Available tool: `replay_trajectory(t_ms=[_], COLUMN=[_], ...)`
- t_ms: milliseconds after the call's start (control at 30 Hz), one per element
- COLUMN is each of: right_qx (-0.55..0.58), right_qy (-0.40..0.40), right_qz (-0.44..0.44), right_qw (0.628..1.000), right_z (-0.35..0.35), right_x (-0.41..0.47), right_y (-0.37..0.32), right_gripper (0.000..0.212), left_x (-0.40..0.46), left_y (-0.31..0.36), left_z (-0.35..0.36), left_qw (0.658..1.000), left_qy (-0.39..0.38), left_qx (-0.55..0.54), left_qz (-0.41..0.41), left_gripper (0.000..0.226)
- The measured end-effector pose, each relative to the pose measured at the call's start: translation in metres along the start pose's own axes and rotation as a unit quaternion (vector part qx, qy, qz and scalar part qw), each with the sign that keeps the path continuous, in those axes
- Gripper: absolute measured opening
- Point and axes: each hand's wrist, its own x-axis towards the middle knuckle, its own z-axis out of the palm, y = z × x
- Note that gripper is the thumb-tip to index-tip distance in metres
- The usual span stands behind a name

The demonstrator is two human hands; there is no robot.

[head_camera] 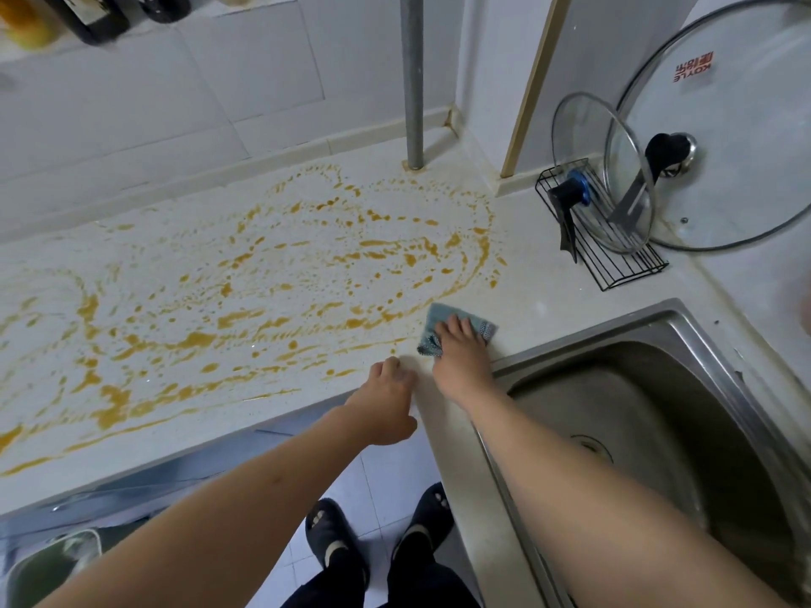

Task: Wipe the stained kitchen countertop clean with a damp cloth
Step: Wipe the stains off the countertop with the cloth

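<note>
Here, one cloth (442, 320) under the right hand (461, 351); two lids (724, 125) upright.

Clear glass pot lids (737, 103) lean at a black wire rack (614, 265) behind the stainless steel sink (684, 320); 2 dark slippers (327, 530) below.

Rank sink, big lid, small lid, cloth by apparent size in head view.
1. sink, though it is also nearest the camera
2. big lid
3. small lid
4. cloth, partly hidden under the right hand
</note>
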Motion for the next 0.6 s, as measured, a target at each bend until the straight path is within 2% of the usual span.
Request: replay_trajectory(t_ms=[200, 267, 367, 500, 600], right_qx=[-0.053, -0.080, -0.115, -0.082, -0.063], right_qy=[-0.066, -0.069, -0.021, -0.011, -0.019], right_qz=[-0.169, -0.177, -0.089, 0.070, 0.060], right_qw=[0.982, 0.978, 0.989, 0.994, 0.996], right_z=[0.012, 0.006, -0.016, -0.041, -0.031], right_x=[-0.027, -0.030, -0.022, 0.004, 0.009], right_y=[0.003, 0.025, 0.064, 0.079, 0.043], right_gripper=[0.067, 0.071, 0.074, 0.069, 0.066], left_x=[-0.001, 0.000, 0.003, 0.003, 0.002], left_y=[-0.009, -0.010, -0.010, -0.009, -0.010], left_z=[0.001, 0.001, 0.001, 0.002, 0.003], left_qw=[1.000, 1.000, 1.000, 1.000, 1.000], left_qy=[-0.007, -0.007, -0.011, -0.019, -0.019], left_qx=[-0.005, -0.018, -0.017, -0.016, -0.015], left_qz=[0.006, 0.002, -0.004, -0.004, 0.003], left_gripper=[0.074, 0.080, 0.080, 0.083, 0.086])
